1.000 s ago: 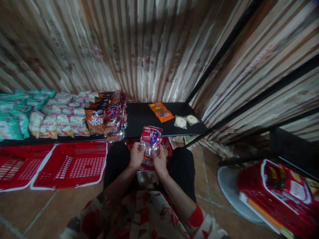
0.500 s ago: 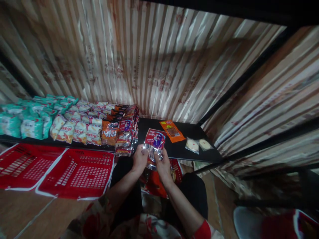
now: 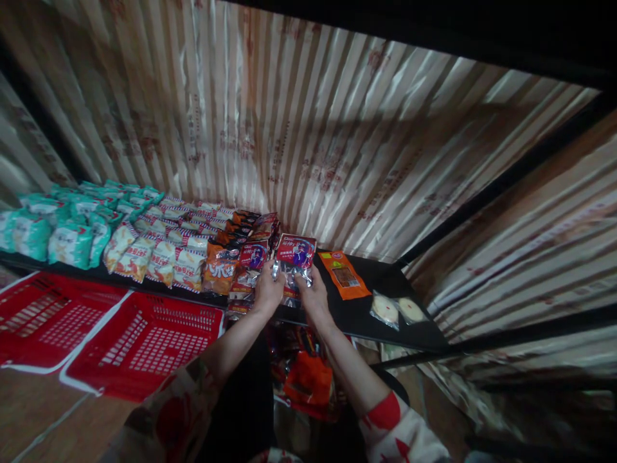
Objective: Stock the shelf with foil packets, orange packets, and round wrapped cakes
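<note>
Between my two hands is a red and purple snack packet (image 3: pixel 295 251) with silvery lower edges, held upright over the black shelf (image 3: pixel 344 314). My left hand (image 3: pixel 268 290) grips its left side, and my right hand (image 3: pixel 313 294) closes on its lower right. Directly left stands a row of matching red packets (image 3: pixel 254 255), close against the held one. An orange snack packet (image 3: pixel 344 275) lies flat on the shelf to the right. Beyond it are two round pale cakes (image 3: pixel 385 310) in clear wrappers.
Left along the shelf stand orange packets (image 3: pixel 220 267), white and orange packets (image 3: pixel 161 260) and teal packets (image 3: pixel 71 244). Red baskets (image 3: pixel 159 341) sit below on the floor. Another basket with orange packets (image 3: pixel 308 379) is between my legs. A striped curtain (image 3: pixel 308 148) hangs behind.
Both hands have carried the red packet forward from the shelf's front edge to beside the row of matching packets. The camera view has shifted slightly.
</note>
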A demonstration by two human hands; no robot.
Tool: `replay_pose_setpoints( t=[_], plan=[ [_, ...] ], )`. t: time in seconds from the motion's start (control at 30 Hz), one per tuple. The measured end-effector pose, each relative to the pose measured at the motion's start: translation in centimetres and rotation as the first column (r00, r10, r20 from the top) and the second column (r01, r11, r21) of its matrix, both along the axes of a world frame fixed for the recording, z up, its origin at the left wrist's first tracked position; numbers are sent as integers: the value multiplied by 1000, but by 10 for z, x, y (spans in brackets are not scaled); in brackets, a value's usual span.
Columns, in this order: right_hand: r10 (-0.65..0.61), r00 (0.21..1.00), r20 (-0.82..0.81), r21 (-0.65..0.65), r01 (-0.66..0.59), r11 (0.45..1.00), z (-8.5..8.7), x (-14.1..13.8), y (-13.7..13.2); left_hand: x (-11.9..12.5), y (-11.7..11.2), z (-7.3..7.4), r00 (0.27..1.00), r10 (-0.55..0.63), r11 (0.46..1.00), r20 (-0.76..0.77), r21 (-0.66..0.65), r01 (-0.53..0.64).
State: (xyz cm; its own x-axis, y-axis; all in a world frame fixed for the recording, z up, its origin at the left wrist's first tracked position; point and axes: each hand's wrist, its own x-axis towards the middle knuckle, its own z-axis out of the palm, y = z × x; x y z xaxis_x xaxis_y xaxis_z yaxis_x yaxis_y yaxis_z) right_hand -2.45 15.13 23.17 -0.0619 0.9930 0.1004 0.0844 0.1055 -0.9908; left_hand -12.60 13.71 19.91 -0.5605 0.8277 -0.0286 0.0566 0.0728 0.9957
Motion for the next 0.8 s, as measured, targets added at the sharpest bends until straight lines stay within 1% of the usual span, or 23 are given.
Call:
replay_pose_setpoints(
  t=[0.1,0.27,0.43,0.53,0.67,0.8],
  plan=[
    [-5,999,33,-10,5,1000,3,-10,13,-8,7,8,995,-1,999,-100,-47,-4],
    [-11,997,83,-53,15,998,6,-24,29,-20,16,17,982,3,994,-188,-104,-23],
    [24,996,84,-77,-18,997,8,-38,45,-31,23,24,947,-1,988,-321,-145,-48],
    [46,992,114,-54,-40,998,7,-48,57,-38,28,28,927,9,983,-374,-168,-77],
    [78,981,177,-33,-74,997,7,-60,73,-47,35,31,901,38,976,-431,-178,-127],
    [76,969,235,-39,-68,997,7,-73,87,-53,44,30,875,42,967,-482,-202,-158]
  ],
)
